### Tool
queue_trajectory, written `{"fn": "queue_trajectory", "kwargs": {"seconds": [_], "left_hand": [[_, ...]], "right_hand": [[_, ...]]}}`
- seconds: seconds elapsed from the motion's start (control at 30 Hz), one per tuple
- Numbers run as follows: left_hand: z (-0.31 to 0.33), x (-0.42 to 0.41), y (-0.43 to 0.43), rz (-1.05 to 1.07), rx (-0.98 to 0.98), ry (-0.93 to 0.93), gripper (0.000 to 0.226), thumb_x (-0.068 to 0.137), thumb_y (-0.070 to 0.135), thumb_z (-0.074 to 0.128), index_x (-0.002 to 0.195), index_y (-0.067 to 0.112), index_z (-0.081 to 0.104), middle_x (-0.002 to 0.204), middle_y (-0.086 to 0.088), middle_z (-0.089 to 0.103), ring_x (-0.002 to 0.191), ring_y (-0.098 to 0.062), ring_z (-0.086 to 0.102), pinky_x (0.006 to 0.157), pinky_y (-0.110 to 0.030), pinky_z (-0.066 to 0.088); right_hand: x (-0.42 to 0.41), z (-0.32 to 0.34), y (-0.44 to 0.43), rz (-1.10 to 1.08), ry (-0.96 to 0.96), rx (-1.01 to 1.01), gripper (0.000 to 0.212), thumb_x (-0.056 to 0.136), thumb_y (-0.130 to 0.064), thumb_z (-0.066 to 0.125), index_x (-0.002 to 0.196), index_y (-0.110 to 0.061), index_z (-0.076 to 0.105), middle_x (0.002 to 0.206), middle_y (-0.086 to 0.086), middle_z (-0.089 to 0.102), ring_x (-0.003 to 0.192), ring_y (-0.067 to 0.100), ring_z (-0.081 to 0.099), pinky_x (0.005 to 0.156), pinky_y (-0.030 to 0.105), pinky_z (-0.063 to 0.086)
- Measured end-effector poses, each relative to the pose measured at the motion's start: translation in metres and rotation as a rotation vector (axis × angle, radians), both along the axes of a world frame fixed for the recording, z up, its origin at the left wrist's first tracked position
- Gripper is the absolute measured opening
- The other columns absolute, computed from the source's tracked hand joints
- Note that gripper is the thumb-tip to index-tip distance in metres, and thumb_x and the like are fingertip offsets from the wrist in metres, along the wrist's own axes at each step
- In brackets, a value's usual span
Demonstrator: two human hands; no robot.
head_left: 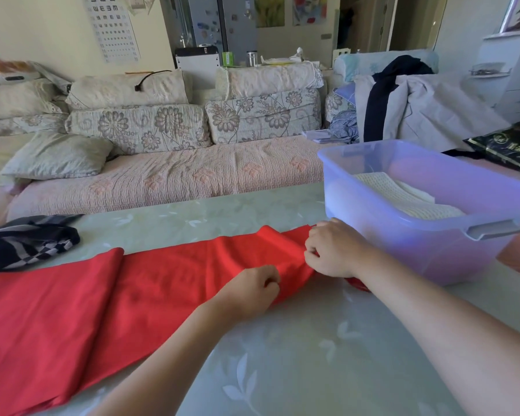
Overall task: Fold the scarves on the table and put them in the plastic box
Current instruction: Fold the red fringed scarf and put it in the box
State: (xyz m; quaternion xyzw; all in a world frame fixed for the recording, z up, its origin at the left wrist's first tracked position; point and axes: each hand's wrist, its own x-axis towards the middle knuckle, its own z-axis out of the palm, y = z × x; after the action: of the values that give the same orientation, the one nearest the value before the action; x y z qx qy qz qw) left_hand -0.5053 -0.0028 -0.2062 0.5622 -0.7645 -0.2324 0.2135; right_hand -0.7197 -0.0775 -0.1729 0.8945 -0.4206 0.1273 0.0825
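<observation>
A long red scarf lies stretched across the pale green table, from the near left to the middle right. My left hand pinches its near edge close to the right end. My right hand grips the bunched right end, just in front of the plastic box. The translucent purple plastic box stands at the table's right, holding a folded cream knitted scarf. A black, grey and white checked scarf lies crumpled at the far left of the table.
A floral-covered sofa with cushions runs behind the table. Clothes are piled on its right end. A black bag lies beyond the box.
</observation>
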Motion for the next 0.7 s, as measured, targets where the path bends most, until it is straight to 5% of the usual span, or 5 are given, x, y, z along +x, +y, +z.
{"fn": "queue_trajectory", "kwargs": {"seconds": [0.1,0.23,0.43,0.57,0.7], "left_hand": [[0.010,-0.011,0.012,-0.114,0.217,-0.112,0.019,0.082,0.017,0.049,0.064,0.024,0.052,0.060,0.011,0.050,0.057,-0.004,0.044,0.058,-0.024,0.037],[0.014,-0.020,0.022,-0.228,0.440,-0.114,0.018,0.080,0.016,0.050,0.075,0.020,0.067,0.070,0.009,0.065,0.060,-0.007,0.058,0.063,-0.021,0.046],[-0.001,-0.019,0.001,-0.003,-0.107,-0.133,0.029,0.079,0.012,0.049,0.095,0.022,0.070,0.098,0.003,0.068,0.089,-0.014,0.060,0.082,-0.021,0.046],[-0.014,-0.019,-0.014,0.096,-0.104,-0.518,0.044,0.093,0.040,0.048,0.136,0.032,0.048,0.143,0.003,0.044,0.133,-0.022,0.037,0.109,-0.038,0.033],[-0.025,-0.020,-0.030,0.054,0.153,-0.483,0.073,0.092,0.067,0.036,0.154,0.040,0.008,0.164,0.003,0.004,0.151,-0.023,0.000,0.121,-0.049,0.006]], "right_hand": [[0.001,0.016,0.024,-0.038,0.328,0.110,0.046,0.091,-0.046,0.053,0.054,-0.023,0.041,0.061,-0.010,0.041,0.087,0.015,0.045,0.093,0.030,0.036],[0.000,0.028,0.047,-0.232,0.344,0.610,0.036,0.081,-0.050,0.064,0.063,-0.020,0.072,0.056,-0.007,0.062,0.067,0.016,0.062,0.076,0.028,0.051],[-0.006,0.003,0.040,-0.378,0.112,0.404,0.018,0.091,-0.034,0.051,0.085,-0.026,0.066,0.102,-0.002,0.070,0.099,0.024,0.065,0.082,0.032,0.052],[0.002,-0.029,0.017,-0.450,0.024,0.570,0.049,0.103,-0.046,0.033,0.149,-0.031,0.040,0.155,0.007,0.039,0.143,0.030,0.036,0.116,0.043,0.030],[0.005,-0.047,-0.013,-0.515,0.107,0.662,0.066,0.101,-0.062,0.016,0.160,-0.033,0.009,0.168,0.006,0.000,0.155,0.024,0.004,0.124,0.048,0.005]]}}
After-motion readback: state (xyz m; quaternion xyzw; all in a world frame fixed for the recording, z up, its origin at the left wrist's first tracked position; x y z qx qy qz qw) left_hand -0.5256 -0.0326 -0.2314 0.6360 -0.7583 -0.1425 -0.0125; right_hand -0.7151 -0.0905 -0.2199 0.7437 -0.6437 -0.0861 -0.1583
